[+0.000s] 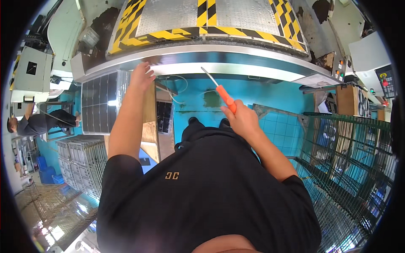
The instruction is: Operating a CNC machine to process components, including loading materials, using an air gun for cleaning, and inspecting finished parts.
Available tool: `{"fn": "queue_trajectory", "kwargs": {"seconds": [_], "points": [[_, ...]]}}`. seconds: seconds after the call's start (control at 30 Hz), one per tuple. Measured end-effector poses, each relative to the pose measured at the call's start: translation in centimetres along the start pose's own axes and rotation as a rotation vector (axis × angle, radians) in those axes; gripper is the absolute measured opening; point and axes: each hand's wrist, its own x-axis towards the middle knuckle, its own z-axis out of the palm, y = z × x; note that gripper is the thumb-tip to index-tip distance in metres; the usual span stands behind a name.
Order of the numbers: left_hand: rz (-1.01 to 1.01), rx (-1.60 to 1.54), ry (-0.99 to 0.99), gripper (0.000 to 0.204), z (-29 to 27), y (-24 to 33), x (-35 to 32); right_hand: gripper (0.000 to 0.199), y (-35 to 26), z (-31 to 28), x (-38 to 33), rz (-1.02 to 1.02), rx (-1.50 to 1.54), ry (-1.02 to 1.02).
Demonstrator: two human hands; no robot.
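My right hand [245,120] is closed round the orange handle of a screwdriver [225,98]. Its thin metal shaft points up and left, toward the pale front face of a machine [181,68]. My left hand [142,76] is raised at the machine's front edge, fingers apart and nothing in it. From this angle I cannot tell whether it touches the edge. Beyond both hands lies the machine's metal bed [168,19], bordered with yellow and black striped tape.
A stack of dark gridded panels [99,103] stands beside my left forearm. To my right is a green wire rack [350,156]. Buttons sit on a control box [338,67] at the machine's right end. Another person [40,122] is at the far left. The floor [282,130] is turquoise.
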Motion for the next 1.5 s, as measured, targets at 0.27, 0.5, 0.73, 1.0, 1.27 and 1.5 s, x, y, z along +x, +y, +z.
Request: {"fn": "queue_trajectory", "kwargs": {"seconds": [0.27,0.5,0.73,1.0,1.27,1.5], "points": [[-0.055,-0.024,-0.058,0.060,2.9,-2.4,1.1,0.052,3.8,-1.5,-1.7,0.035,0.021,0.002],[-0.112,0.118,-0.057,0.063,5.1,-4.4,-0.3,0.046,19.2,-7.9,-5.2,0.606,0.569,0.265],[0.802,1.161,-0.247,0.035,11.9,-11.2,-4.7,0.046,8.6,-7.4,-8.0,0.045,0.116,-0.147],[0.880,1.503,-0.430,0.015,13.8,-10.4,-9.2,0.049,3.9,-7.8,-4.0,0.128,-0.054,-0.337],[0.730,1.145,-0.575,0.024,6.4,-4.7,-5.8,0.049,-4.5,-8.5,2.7,0.051,-0.226,-0.479],[1.044,1.163,-0.298,0.044,-4.4,9.0,-2.1,0.037,-15.2,-20.3,10.6,0.004,-0.371,-0.097]]}}
